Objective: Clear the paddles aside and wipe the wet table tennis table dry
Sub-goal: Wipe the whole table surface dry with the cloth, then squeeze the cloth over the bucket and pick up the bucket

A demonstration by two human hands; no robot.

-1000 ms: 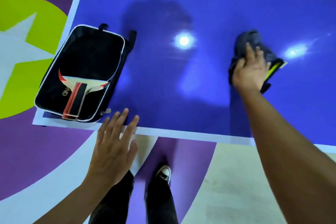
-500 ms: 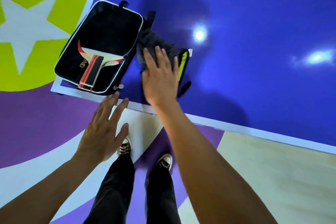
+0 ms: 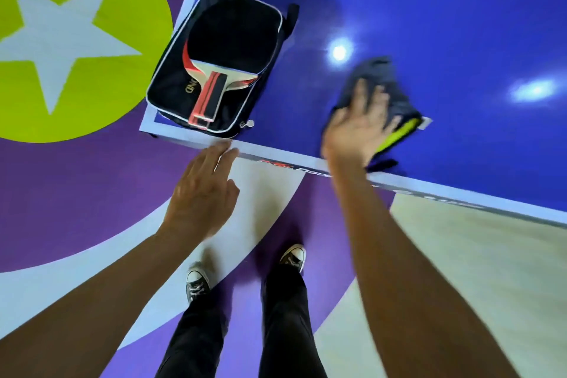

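You have one paddle (image 3: 214, 83) in view. It lies face up in one open black case (image 3: 239, 24), its handle pointing toward you. The case sits on the near left corner of the blue table (image 3: 445, 3), at twelve o'clock from your left hand (image 3: 199, 190), and its lower end is just beside the white end line.

There is one cloth (image 3: 388, 86), dark grey with a yellow-green strip. It lies on the table at two o'clock from your left hand, close to the near edge and well apart from the case. Your right hand (image 3: 356, 132) lies flat on it with the fingers spread. The hand is blurred, so I cannot tell how hard it presses.

Your left hand has its fingers straight and close together and holds nothing. The tips are at the table's near edge; I cannot tell whether they touch it.

From twelve to three o'clock of the cloth the blue surface runs bare, with two light glares. Your two shoes (image 3: 198, 281) stand on the floor at six o'clock.
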